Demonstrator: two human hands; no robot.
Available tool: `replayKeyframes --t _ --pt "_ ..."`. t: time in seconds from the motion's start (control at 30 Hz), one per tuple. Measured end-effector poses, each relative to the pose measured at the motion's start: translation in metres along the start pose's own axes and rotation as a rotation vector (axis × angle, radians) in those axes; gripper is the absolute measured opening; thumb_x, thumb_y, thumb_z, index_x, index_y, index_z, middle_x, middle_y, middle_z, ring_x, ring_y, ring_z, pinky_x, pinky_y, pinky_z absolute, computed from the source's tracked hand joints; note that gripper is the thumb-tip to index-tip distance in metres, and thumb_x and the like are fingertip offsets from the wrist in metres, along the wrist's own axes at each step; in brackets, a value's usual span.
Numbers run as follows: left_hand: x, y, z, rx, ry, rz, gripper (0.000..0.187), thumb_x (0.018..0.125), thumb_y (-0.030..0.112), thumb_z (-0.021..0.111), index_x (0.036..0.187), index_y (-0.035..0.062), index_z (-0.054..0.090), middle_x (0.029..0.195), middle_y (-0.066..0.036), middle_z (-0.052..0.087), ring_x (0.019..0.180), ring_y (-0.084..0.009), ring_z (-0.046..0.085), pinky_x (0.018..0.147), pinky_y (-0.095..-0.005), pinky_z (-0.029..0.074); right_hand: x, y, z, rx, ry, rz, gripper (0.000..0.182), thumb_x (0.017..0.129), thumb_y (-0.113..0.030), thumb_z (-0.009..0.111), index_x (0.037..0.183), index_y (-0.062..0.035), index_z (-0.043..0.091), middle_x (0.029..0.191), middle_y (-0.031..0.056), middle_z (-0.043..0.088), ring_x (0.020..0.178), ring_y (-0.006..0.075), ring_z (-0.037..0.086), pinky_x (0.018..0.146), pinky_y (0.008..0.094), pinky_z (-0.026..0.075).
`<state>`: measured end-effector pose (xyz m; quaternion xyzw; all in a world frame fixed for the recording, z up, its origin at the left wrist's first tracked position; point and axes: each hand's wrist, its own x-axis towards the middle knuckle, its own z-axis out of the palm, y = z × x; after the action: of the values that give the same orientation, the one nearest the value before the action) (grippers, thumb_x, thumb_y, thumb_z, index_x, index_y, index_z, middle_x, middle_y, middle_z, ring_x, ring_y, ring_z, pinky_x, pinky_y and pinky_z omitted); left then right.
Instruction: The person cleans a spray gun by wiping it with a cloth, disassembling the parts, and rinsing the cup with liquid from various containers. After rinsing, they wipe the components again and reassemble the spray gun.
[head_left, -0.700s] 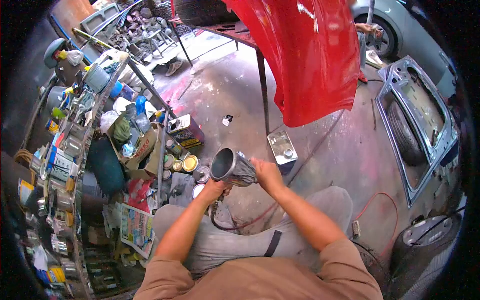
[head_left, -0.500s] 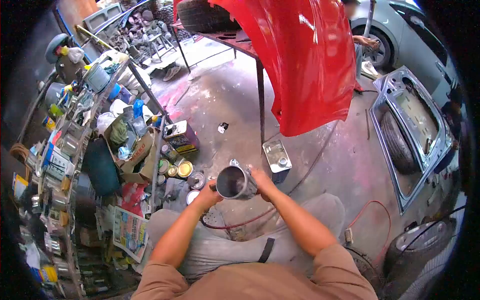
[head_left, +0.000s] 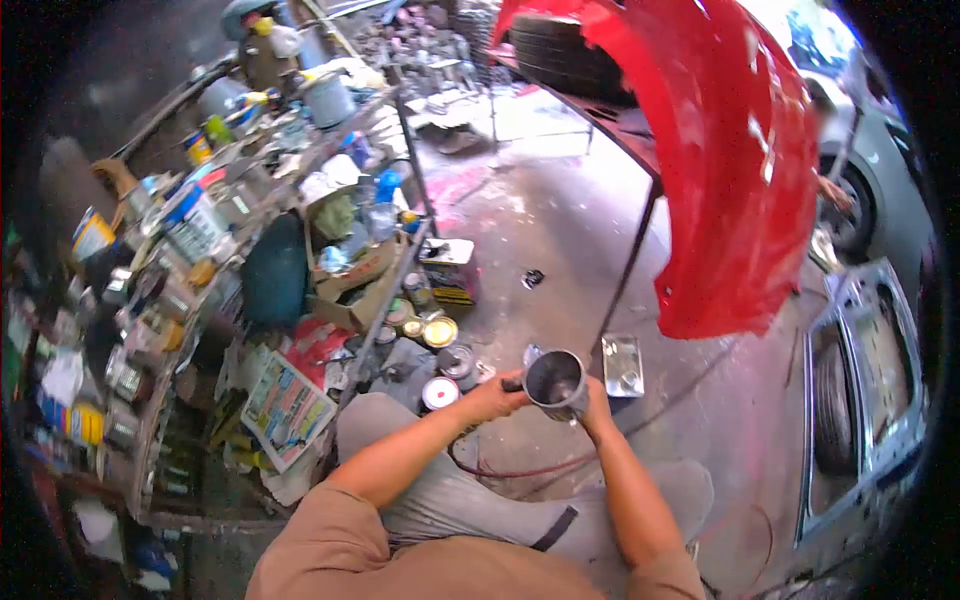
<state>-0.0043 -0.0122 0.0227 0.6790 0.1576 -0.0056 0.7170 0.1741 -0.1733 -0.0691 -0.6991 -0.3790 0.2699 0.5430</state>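
Observation:
Over my lap, a round grey metal cup point(head_left: 556, 380), open at the top, is held between my two hands. Its inside looks dark and stained, and a small shiny fitting shows at its far left side. My left hand point(head_left: 494, 398) closes on a short dark part that sticks out of the cup's left side. Wrapped against the right wall of the cup is my right hand point(head_left: 596, 408), its fingertips partly hidden. A rectangular tin point(head_left: 624, 366) stands on the floor just beyond my right hand.
Open paint cans point(head_left: 440, 332) and a square tin point(head_left: 450, 270) stand front left, beside a cluttered shelf rack point(head_left: 400, 150). A red car panel point(head_left: 735, 190) hangs over a metal stand ahead. At right are a car door frame point(head_left: 810, 430) and another person's hand point(head_left: 836, 196). A hose point(head_left: 520, 472) crosses the floor.
The view has turned left, so the shelves and red panel sit further right. Both hands keep their hold on the cup, which appears further right and slightly lower.

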Motion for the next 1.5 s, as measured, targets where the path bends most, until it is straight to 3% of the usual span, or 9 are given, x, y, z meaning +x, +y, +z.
replayKeyframes --t 0.13,0.27,0.57,0.67,0.77,0.87,1.0,1.27,1.5 --pt "-0.004 0.004 0.006 0.130 0.022 0.076 0.047 0.087 0.027 0.073 0.130 0.0139 0.059 0.091 0.002 0.065 0.076 -0.0072 0.054 0.066 -0.0256 0.046 -0.010 -0.054 0.000 0.631 -0.017 0.438 0.061 0.095 -0.057 0.050 0.115 -0.0012 0.065 0.101 0.0102 0.069 0.086 0.0201 0.066 0.082 0.0374 0.052" --pt "0.011 -0.024 0.004 0.171 0.038 0.219 0.035 0.088 0.034 0.070 0.116 0.0139 0.063 0.081 0.003 0.059 0.066 -0.0065 0.050 0.057 -0.0256 0.043 -0.002 0.034 -0.008 0.028 0.076 0.095 0.052 0.094 -0.045 0.056 0.116 0.0022 0.061 0.085 0.0178 0.068 0.076 0.0263 0.068 0.072 0.0431 0.051" --pt "0.012 -0.018 -0.001 -0.167 -0.034 -0.130 0.030 0.093 0.044 0.063 0.092 0.0142 0.060 0.065 0.005 0.043 0.056 -0.0061 0.040 0.048 -0.0234 0.034 -0.010 -0.047 -0.010 -0.699 0.185 -0.247 0.022 0.087 -0.022 0.062 0.101 -0.0044 0.065 0.081 0.0254 0.064 0.079 0.0466 0.062 0.064 0.0468 0.050" --pt "0.008 -0.009 -0.002 -0.050 -0.028 -0.083 0.029 0.093 0.040 0.065 0.096 0.0118 0.061 0.069 0.004 0.049 0.061 -0.0071 0.045 0.053 -0.0241 0.038 -0.006 -0.051 -0.008 -0.506 0.149 -0.188 0.021 0.089 -0.022 0.059 0.097 -0.0042 0.067 0.084 0.0201 0.069 0.076 0.0394 0.066 0.064 0.0437 0.051" --pt "-0.004 0.019 0.006 0.104 -0.022 0.052 0.028 0.092 0.034 0.067 0.102 0.0091 0.062 0.080 0.002 0.058 0.073 -0.0085 0.052 0.064 -0.0262 0.044 -0.005 -0.031 0.002 0.707 0.053 0.491 0.021 0.090 -0.029 0.060 0.091 -0.0093 0.067 0.084 0.0050 0.069 0.071 0.0242 0.067 0.062 0.0400 0.053" --pt "-0.018 0.050 0.013 0.112 -0.063 0.019 0.028 0.090 0.029 0.069 0.107 0.0072 0.063 0.093 0.001 0.065 0.088 -0.0096 0.056 0.078 -0.0285 0.047 -0.005 -0.041 -0.006 0.717 0.011 0.680 0.024 0.090 -0.023 0.059 0.099 -0.0041 0.071 0.094 0.0043 0.070 0.078 0.0134 0.065 0.066 0.0352 0.051" --pt "-0.009 0.027 0.007 0.123 -0.039 -0.007 0.026 0.092 0.032 0.067 0.105 0.0102 0.063 0.085 0.002 0.061 0.079 -0.0089 0.054 0.071 -0.0273 0.046 -0.004 -0.011 -0.003 -0.043 0.091 -0.019 0.033 0.092 -0.029 0.058 0.100 0.0007 0.069 0.087 0.0154 0.071 0.080 0.0279 0.068 0.068 0.0394 0.050" --pt "0.009 -0.010 -0.002 -0.067 -0.022 -0.158 0.027 0.092 0.040 0.066 0.098 0.0139 0.062 0.070 0.005 0.049 0.060 -0.0055 0.045 0.054 -0.0230 0.041 -0.007 -0.049 -0.014 -0.649 0.116 -0.250 0.035 0.092 -0.034 0.058 0.090 -0.0008 0.068 0.079 0.0213 0.068 0.075 0.0374 0.067 0.065 0.0427 0.050" --pt "0.015 -0.011 0.007 0.072 -0.016 0.265 0.022 0.091 0.034 0.068 0.099 0.0140 0.063 0.068 0.006 0.048 0.059 -0.0057 0.043 0.052 -0.0241 0.037 -0.005 -0.033 -0.002 0.574 -0.008 0.381 0.032 0.091 -0.028 0.060 0.089 0.0022 0.068 0.079 0.0059 0.069 0.068 0.0150 0.063 0.059 0.0322 0.049"
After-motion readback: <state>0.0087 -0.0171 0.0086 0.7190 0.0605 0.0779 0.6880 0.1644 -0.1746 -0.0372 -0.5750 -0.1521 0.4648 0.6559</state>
